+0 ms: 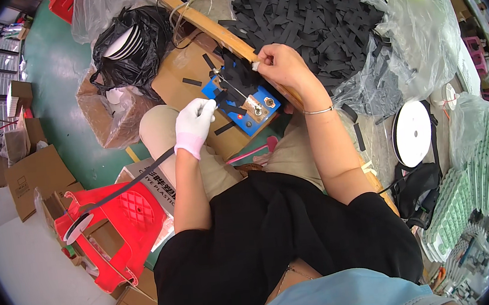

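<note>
My left hand wears a white glove with a pink cuff. Its fingers are closed on a black strap, which runs back under my forearm to a reel by an upturned red stool. The strap's front end lies over a blue cutting device with a metal rod and knobs on top. Bare and pinched together, my right hand is at the wooden table edge beyond the device. Something small and white shows at its fingertips; what they hold, I cannot make out.
Cut black strips are heaped on the table at the far right, beside clear plastic sheeting. A white reel stands to the right. A black bag sits in a carton at the far left. Green trays are stacked at right.
</note>
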{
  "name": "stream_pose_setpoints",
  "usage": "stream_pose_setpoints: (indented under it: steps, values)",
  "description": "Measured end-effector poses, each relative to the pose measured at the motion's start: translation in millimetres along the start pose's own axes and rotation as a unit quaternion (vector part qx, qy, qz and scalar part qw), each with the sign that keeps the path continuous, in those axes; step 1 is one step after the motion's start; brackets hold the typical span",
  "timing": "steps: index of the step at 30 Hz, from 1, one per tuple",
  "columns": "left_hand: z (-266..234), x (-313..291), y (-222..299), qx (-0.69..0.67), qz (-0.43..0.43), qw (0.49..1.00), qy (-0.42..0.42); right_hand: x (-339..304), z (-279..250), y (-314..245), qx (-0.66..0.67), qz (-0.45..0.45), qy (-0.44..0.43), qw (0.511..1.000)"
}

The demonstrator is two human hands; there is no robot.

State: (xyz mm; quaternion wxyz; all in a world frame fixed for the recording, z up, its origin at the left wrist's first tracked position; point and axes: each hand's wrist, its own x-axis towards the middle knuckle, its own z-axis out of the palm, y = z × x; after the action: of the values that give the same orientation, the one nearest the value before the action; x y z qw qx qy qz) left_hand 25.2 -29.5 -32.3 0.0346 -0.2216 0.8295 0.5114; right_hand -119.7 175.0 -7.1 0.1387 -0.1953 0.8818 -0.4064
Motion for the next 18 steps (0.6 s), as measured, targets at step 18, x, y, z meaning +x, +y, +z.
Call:
stream_pose_setpoints:
  steps: [18]
  values:
    - [12.9,2.2,41.6,-0.238,0.05,0.97,-0.023,0.3,0.5,0.8,0.263,-0.01,-0.152,0.953]
